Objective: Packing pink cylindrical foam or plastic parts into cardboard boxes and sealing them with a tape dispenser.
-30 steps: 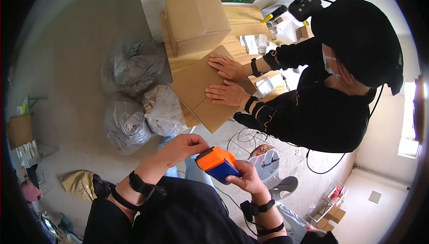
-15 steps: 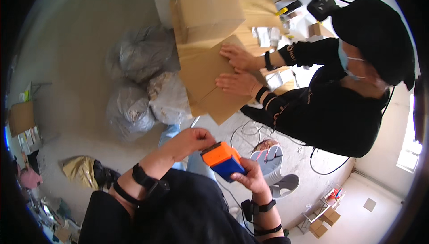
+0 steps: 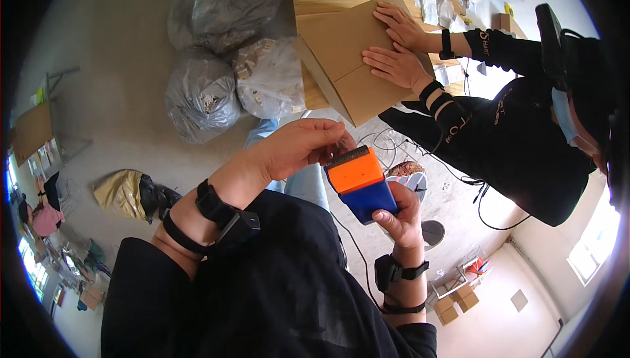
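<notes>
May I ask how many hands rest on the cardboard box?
2 on the box, both the co-worker's: upper hand near the top corner, lower hand next to it.

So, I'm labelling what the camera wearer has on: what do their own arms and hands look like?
The left hand and right hand wear no gloves. Black sleeves end near the elbows. Each forearm carries two black straps, one bearing a dark, boxy module. A thin dark cable runs beside the right forearm; where it ends is hard to tell.
</notes>
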